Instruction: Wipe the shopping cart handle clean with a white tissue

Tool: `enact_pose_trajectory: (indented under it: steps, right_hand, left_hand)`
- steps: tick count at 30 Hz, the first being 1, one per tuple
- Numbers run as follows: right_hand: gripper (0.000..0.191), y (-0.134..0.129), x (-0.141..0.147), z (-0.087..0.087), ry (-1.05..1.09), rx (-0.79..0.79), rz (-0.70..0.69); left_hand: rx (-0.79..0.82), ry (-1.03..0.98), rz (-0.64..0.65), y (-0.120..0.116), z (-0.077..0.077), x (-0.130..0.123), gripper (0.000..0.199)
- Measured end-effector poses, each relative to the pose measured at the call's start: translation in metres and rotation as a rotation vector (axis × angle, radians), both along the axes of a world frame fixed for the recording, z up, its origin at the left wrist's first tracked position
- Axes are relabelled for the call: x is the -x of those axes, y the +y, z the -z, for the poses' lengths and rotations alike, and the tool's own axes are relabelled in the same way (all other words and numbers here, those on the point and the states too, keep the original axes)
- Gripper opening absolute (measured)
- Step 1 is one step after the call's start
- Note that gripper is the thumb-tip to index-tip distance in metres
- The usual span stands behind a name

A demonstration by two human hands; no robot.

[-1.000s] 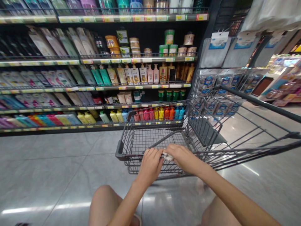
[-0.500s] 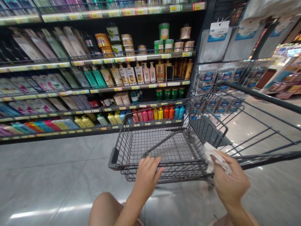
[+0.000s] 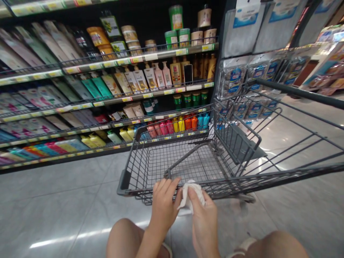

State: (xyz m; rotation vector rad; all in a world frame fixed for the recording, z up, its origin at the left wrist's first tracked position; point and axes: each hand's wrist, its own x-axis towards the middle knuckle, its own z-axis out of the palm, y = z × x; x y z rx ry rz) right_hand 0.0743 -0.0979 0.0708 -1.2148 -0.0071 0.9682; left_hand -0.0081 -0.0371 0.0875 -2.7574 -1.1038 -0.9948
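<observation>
A grey wire shopping cart (image 3: 188, 157) with a bare basket stands in front of me. My left hand (image 3: 165, 197) has its fingers wrapped over the near top rail of the cart. Close beside it, my right hand (image 3: 202, 211) pinches a crumpled white wipe (image 3: 197, 190) at the same rail. The wipe bunches between thumb and fingers, right by my left thumb. Part of the rail is hidden behind both hands.
Shelves (image 3: 107, 102) of bottles and jars run along the far side. A smartphone (image 3: 188, 74) stands upright on one shelf. Packaged goods (image 3: 233, 77) hang at the right, behind the cart's handle bar (image 3: 298, 94). Grey floor tiles (image 3: 67, 186) lie around the cart, and my knees are at the bottom.
My right hand has moved left along the near rail with the wipe, from the cart's right part to beside my left hand. My left hand keeps its hold. The view has shifted slightly.
</observation>
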Motion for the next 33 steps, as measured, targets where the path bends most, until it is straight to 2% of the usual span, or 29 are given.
enact_pose_trajectory:
  steps: [2, 8, 12, 16, 18, 20, 23, 25, 27, 29, 33]
  right_hand:
    - [0.043, 0.003, 0.002, -0.001, -0.074, 0.028, 0.004]
    - [0.022, 0.001, -0.002, -0.001, -0.514, -0.005, 0.037]
    - [0.022, -0.008, -0.011, 0.010, -0.629, 0.002, 0.044]
    - [0.026, -0.035, -0.041, 0.018, -0.733, 0.110, 0.078]
    - [0.026, -0.051, -0.063, 0.012, -0.818, 0.198, 0.159]
    - [0.024, -0.063, -0.087, 0.001, -0.939, 0.238, 0.314]
    - [0.017, -0.068, -0.124, -0.016, -1.256, 0.191, 0.593]
    - [0.012, -0.064, -0.145, -0.022, -1.486, 0.150, 0.655]
    - [0.010, -0.060, -0.160, -0.022, -1.646, 0.127, 0.570]
    - [0.009, -0.057, -0.166, -0.021, -1.719, 0.124, 0.422]
    - [0.009, -0.056, -0.150, -0.029, -1.746, 0.149, 0.128]
  left_hand:
    - [-0.001, -0.002, -0.007, 0.000, 0.001, 0.000, 0.019]
    - [-0.023, 0.002, -0.019, 0.001, 0.005, -0.001, 0.017]
    - [-0.034, 0.020, -0.002, 0.002, 0.004, 0.002, 0.018]
    - [-0.024, 0.026, 0.029, 0.006, 0.000, 0.008, 0.020]
    - [-0.022, 0.034, 0.039, 0.008, -0.001, 0.012, 0.022]
    - [-0.020, 0.042, 0.045, 0.010, -0.002, 0.017, 0.023]
    - [-0.016, 0.038, 0.055, 0.012, -0.002, 0.025, 0.023]
    - [-0.021, 0.023, 0.059, 0.014, -0.001, 0.030, 0.022]
    - [-0.036, 0.013, 0.063, 0.015, -0.001, 0.035, 0.022]
    - [-0.054, 0.007, 0.070, 0.015, 0.000, 0.041, 0.022]
    - [-0.074, -0.012, 0.059, 0.014, -0.001, 0.051, 0.022]
